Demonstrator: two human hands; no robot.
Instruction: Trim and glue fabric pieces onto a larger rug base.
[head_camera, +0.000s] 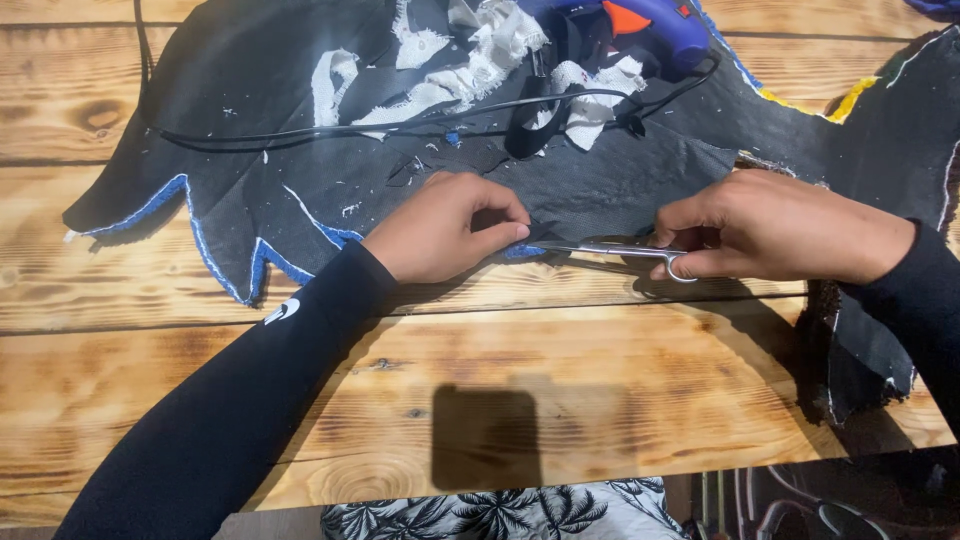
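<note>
Head view looks straight down on a wooden table, and from where I sit I see no box, tray or bowl on it; the only thing bearing others is the large black fabric piece spread across the far half, which carries a loose pile of white lace scraps, a blue glue gun with an orange trigger at the top edge, and a thin black cord running across it. My left hand is closed, with thumb and fingertips pinched together on the near edge of the fabric at a bit of blue trim. My right hand is clamped on the small silver scissors, fingers through and around the loops, with the thin blades pointing left and their tips just at the pinched spot, touching or nearly touching the fabric; I cannot tell how far apart the blades stand. That working edge lies near the middle of the table, between the two hands. To the left the fabric's border runs in scalloped points outlined in blue stitching; to the right it rises to a yellow-trimmed edge and drops over the table's right side. Nearer me the bare planks run wide between my sleeves, crossed by a square shadow, down to the table's front edge, where patterned black-and-white cloth shows.
</note>
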